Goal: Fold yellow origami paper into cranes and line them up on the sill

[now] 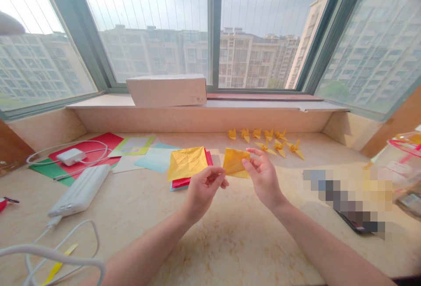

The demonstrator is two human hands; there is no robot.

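Yellow paper [235, 163], creased, folded roughly square; left hand [204, 189], right hand [263, 176], each grip pinching its edge.

The folded paper [235, 162] is yellow-orange, like the paper cranes [266, 139] above it. The paper stack [187, 163] shows yellow over red and teal. The power bank [80, 194] and charger [70, 156] are white; the table [230, 233] is marbled beige.

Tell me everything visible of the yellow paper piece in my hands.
The small yellow folded paper piece is roughly square, thin and creased. It is held above the beige countertop, facing the camera. The left hand pinches its lower left corner; the right hand grips its right edge.
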